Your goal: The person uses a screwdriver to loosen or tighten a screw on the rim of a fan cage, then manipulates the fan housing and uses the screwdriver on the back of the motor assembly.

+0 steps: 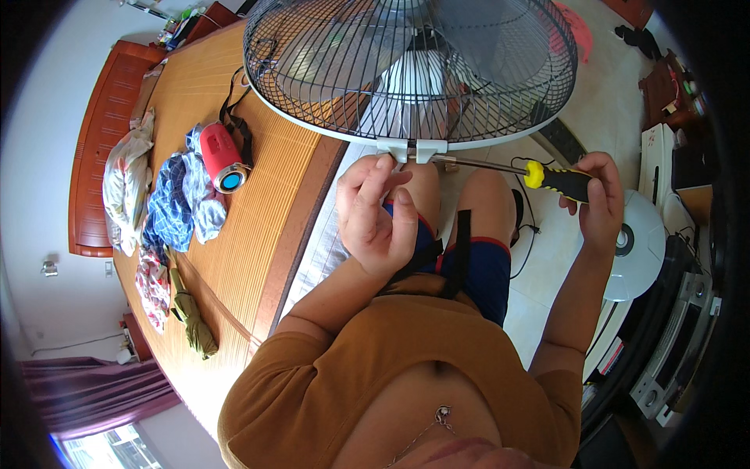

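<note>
A fan's black wire guard (328,86) with a white rim fills the upper middle, with white clips (430,150) at its lower edge. My left hand (375,215) is at the left clip, fingers curled and fingertips at its lower edge; what they may pinch is hidden. My right hand (594,199) grips a yellow-and-black screwdriver (556,180), held horizontally with its shaft reaching left to the right clip.
A bed with a woven mat (242,266) lies left, holding a red cylindrical speaker (215,148) and clothes (176,203). My knees are below the fan. A pale disc (629,270), cords (531,228) and dark electronics (668,344) sit at the right.
</note>
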The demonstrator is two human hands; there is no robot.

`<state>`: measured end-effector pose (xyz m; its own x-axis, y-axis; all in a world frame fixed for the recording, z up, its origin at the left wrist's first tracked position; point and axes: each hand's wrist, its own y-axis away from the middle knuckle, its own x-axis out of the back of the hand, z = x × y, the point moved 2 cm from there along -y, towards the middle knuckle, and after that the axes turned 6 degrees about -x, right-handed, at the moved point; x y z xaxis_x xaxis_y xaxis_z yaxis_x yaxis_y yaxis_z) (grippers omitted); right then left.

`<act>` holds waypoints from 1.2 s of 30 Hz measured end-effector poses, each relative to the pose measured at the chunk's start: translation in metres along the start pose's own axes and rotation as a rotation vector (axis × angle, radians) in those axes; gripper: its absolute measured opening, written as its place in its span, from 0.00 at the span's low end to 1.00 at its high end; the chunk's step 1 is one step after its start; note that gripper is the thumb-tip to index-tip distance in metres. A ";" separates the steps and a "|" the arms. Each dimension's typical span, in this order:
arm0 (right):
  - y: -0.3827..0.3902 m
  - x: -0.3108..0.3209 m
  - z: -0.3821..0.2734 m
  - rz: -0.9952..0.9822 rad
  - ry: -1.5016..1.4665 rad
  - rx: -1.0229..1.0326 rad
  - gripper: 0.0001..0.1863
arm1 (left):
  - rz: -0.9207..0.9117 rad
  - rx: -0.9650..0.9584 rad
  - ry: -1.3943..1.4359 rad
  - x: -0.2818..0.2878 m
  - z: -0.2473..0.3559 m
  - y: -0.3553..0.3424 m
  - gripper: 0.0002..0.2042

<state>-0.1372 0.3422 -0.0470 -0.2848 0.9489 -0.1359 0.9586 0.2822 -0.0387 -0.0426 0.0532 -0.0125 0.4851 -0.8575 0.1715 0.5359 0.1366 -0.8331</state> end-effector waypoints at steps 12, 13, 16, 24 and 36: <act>0.003 -0.007 -0.001 -0.029 -0.013 0.068 0.28 | -0.006 -0.033 -0.066 0.001 0.001 0.000 0.23; 0.002 -0.010 -0.002 -0.029 -0.013 0.069 0.28 | -0.006 -0.034 -0.066 0.001 0.001 0.000 0.23; -0.001 -0.025 -0.013 -0.028 -0.007 0.262 0.29 | -0.003 -0.032 -0.074 0.001 0.001 0.001 0.23; 0.003 -0.001 0.003 -0.057 -0.037 0.066 0.27 | -0.011 -0.024 -0.083 0.001 0.002 0.000 0.23; 0.001 -0.005 0.003 -0.030 -0.014 0.065 0.25 | -0.021 -0.032 -0.103 0.002 0.003 0.000 0.23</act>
<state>-0.1347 0.3373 -0.0495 -0.3141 0.9379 -0.1475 0.9477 0.3006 -0.1071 -0.0396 0.0527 -0.0108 0.5433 -0.8041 0.2412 0.5251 0.1013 -0.8450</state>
